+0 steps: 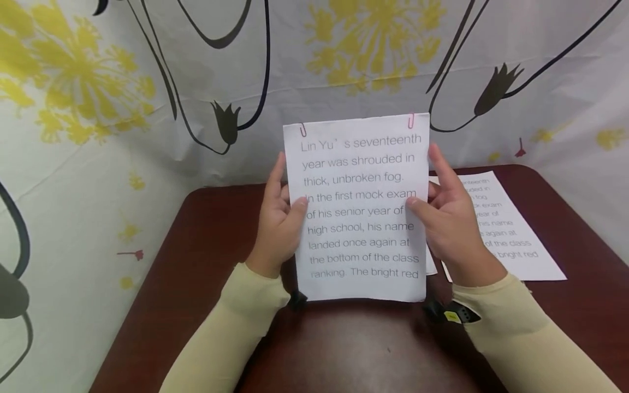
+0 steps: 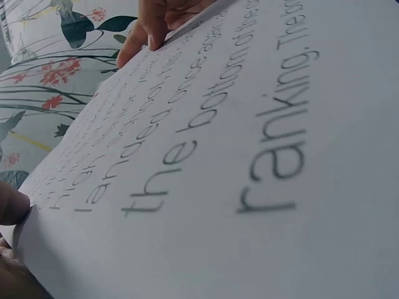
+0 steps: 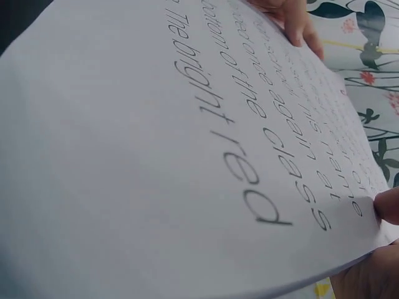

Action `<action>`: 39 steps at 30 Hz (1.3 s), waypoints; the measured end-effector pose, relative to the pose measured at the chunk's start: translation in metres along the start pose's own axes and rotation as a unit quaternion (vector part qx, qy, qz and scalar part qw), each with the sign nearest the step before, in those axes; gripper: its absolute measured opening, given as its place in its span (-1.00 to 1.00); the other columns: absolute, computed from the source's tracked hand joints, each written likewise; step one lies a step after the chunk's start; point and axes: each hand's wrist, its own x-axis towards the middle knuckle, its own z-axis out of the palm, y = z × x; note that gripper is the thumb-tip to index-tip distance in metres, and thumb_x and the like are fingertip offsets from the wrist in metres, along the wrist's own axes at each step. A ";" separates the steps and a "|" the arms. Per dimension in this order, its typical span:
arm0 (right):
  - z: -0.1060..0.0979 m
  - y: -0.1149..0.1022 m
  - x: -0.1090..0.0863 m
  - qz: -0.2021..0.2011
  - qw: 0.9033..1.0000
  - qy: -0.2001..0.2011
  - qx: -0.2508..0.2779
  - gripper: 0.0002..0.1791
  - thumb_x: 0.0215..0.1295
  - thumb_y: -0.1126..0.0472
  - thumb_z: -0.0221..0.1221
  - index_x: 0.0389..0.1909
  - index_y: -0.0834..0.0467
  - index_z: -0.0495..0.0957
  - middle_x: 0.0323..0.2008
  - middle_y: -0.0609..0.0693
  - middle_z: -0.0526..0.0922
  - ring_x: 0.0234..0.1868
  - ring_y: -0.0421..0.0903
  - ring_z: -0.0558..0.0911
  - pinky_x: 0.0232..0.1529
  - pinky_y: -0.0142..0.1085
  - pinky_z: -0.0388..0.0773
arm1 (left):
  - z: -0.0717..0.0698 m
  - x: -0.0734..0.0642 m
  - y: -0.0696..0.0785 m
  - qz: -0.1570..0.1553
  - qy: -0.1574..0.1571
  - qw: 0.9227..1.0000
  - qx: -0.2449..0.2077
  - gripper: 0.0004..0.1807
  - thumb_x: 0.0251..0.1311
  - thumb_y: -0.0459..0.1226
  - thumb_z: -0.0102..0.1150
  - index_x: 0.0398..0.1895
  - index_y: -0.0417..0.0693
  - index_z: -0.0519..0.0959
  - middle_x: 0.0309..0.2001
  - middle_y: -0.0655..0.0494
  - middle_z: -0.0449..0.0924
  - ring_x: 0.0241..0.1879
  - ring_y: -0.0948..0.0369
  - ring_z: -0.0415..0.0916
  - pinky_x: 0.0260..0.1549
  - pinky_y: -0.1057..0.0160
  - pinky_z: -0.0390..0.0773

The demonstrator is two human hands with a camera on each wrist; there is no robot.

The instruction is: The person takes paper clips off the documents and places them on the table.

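A sheaf of printed paper (image 1: 361,218) is held up above the table, its text facing me. Two pink paper clips sit on its top edge, the left clip (image 1: 303,130) and the right clip (image 1: 411,120). My left hand (image 1: 277,224) pinches the left edge, thumb on the front and fingers behind. On the opposite edge my right hand (image 1: 452,218) does the same, its index finger pointing up along the side. Both wrist views are mostly filled by the lower part of the page (image 2: 206,249), with a thumb (image 3: 388,207) pressing its margin.
Another printed sheet (image 1: 521,229) lies on the dark red-brown table (image 1: 373,349) at the right, partly behind my right hand. A white curtain (image 1: 344,93) with yellow and dark flower prints hangs behind and to the left of the table.
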 end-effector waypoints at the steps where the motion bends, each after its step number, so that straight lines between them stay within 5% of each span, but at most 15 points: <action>1: 0.000 0.000 0.000 -0.001 1.000 0.000 0.000 0.01 0.40 0.63 0.05 0.70 -0.21 0.05 0.04 0.00 0.78 -0.08 -0.19 0.81 -0.17 -0.36 0.78 | 0.001 0.002 -0.001 0.005 0.000 1.000 -0.004 -0.06 0.51 -0.58 -0.16 0.73 0.42 -0.11 0.22 -0.20 0.62 -0.10 0.00 0.80 -0.19 -0.04 0.82; 9: 0.002 -0.001 0.002 -0.011 1.000 0.002 -0.009 0.02 0.41 0.65 0.02 0.71 -0.18 0.01 0.02 -0.01 0.80 -0.06 -0.17 0.81 -0.14 -0.34 0.79 | 0.001 0.011 -0.005 0.001 0.013 1.000 -0.016 -0.04 0.51 -0.54 -0.10 0.70 0.58 -0.09 0.16 -0.16 0.67 -0.17 -0.02 0.82 -0.29 -0.05 0.82; 15: -0.006 -0.011 0.011 -0.029 1.000 -0.004 -0.010 -0.03 0.42 0.64 0.04 0.72 -0.08 0.02 0.07 0.02 0.78 -0.03 -0.14 0.81 -0.08 -0.36 0.77 | 0.007 0.003 -0.009 -0.002 0.019 1.000 -0.014 -0.02 0.51 -0.55 -0.09 0.69 0.62 -0.08 0.21 -0.11 0.66 -0.13 -0.03 0.81 -0.28 -0.03 0.82; 26: -0.008 -0.049 0.033 -0.054 0.996 -0.002 -0.071 -0.19 0.41 0.55 0.16 0.62 0.04 0.24 -0.08 0.04 0.82 -0.13 -0.12 0.79 -0.14 -0.43 0.75 | 0.008 -0.002 -0.015 0.004 0.017 0.999 -0.032 -0.03 0.52 -0.55 -0.09 0.70 0.59 -0.08 0.30 -0.06 0.61 -0.07 -0.04 0.80 -0.23 -0.03 0.82; 39: -0.009 -0.059 0.047 -0.071 0.990 -0.031 -0.114 -0.39 0.36 0.56 0.20 0.41 0.17 0.50 -0.13 0.01 0.83 -0.26 -0.15 0.82 -0.31 -0.43 0.74 | 0.011 -0.004 -0.017 -0.002 0.017 0.999 -0.039 -0.04 0.53 -0.53 -0.06 0.71 0.56 -0.08 0.29 -0.05 0.61 -0.11 0.00 0.80 -0.20 -0.01 0.82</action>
